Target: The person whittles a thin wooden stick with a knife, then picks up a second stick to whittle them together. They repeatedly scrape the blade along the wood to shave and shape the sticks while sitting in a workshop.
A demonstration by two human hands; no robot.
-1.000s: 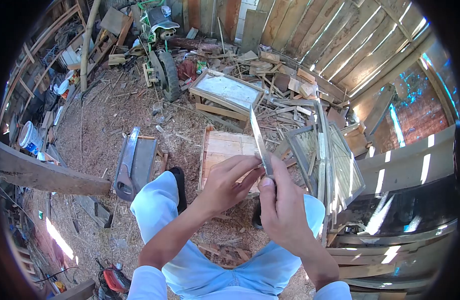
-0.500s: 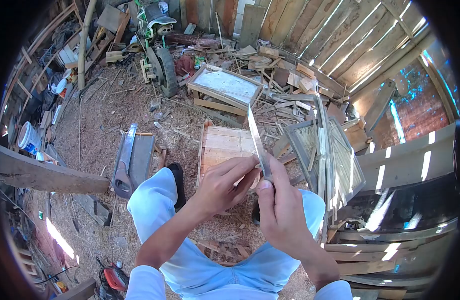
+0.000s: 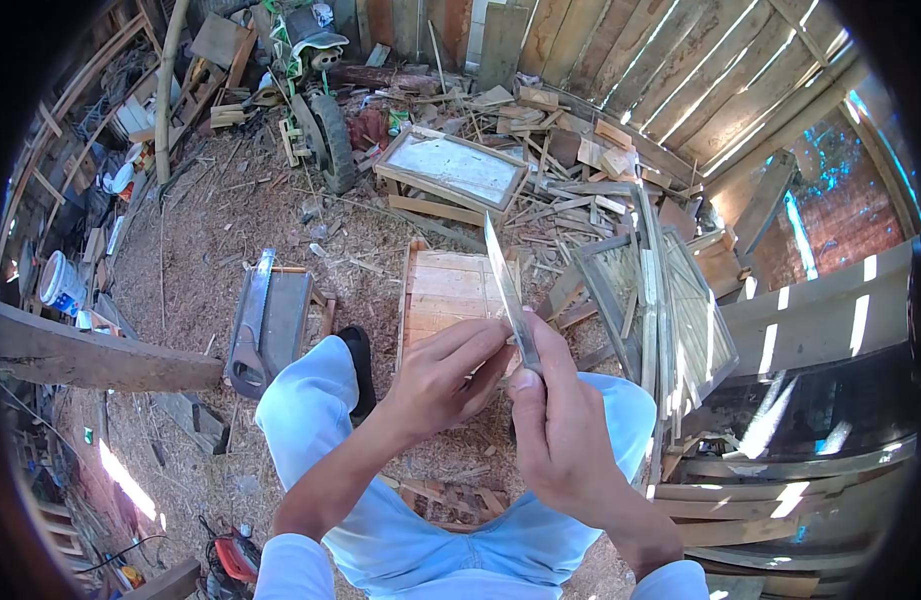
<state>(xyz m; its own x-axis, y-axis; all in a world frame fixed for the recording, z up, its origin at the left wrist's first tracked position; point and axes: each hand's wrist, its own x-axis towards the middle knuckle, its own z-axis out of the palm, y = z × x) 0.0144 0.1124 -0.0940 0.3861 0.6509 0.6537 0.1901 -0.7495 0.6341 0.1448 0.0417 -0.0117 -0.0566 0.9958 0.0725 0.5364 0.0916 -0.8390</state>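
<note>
My right hand (image 3: 560, 430) grips a knife (image 3: 506, 283) with a long, tapering metal blade pointing up and away, thumb pressed near the blade's base. The handle is hidden inside the fist. Close against it on the left, my left hand (image 3: 445, 375) has its fingers curled and pinched together beside the blade. Whatever those fingers hold, if anything, is too small and covered to make out. Both hands are above the lap, between the knees. Beyond them, a slatted wooden panel (image 3: 450, 290) lies on the ground, partly behind the hands.
A handsaw (image 3: 252, 335) rests on a dark low stool (image 3: 285, 310) by my left knee. Farther off are a framed white panel (image 3: 450, 165), a wood scrap pile (image 3: 580, 150) and a wheel (image 3: 330, 145). Wooden frames (image 3: 650, 310) lean at the right; a post (image 3: 100, 350) juts in left.
The knife's tip has swung slightly left and the right hand has shifted a little left and down. The left hand stays close beside it. The view has barely moved.
</note>
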